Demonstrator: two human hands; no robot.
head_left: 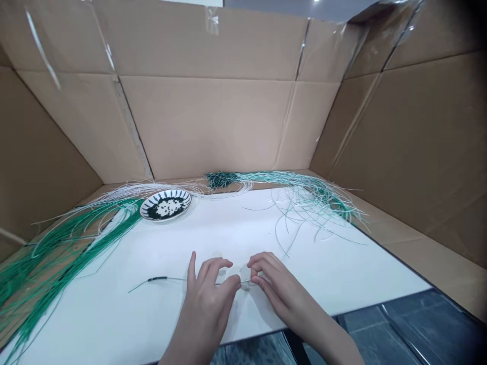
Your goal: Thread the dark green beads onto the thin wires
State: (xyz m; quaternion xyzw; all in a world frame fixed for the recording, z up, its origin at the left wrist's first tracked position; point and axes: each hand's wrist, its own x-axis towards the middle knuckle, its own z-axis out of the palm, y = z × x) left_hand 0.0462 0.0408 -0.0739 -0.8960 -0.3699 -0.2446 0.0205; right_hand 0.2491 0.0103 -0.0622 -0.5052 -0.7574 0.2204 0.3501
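Observation:
A thin wire point(177, 278) lies along the white tabletop, passing behind my left hand towards my right. Near its left end, a short black section point(157, 278) covers it, and a greenish tip sticks out beyond. My left hand point(209, 294) is over the wire with fingers apart; its thumb tip is close to the wire, and whether it touches cannot be made out. My right hand point(276, 284) has thumb and fingertips pinched together on the wire's right part.
A striped plate point(184, 204) with small black pieces stands at the back left. Green strands point(72, 258) spread along the left edge, with white strands point(129, 190) behind. Another bundle of green and white strands point(281, 177) lies at the back right. Cardboard walls point(213, 121) enclose the table.

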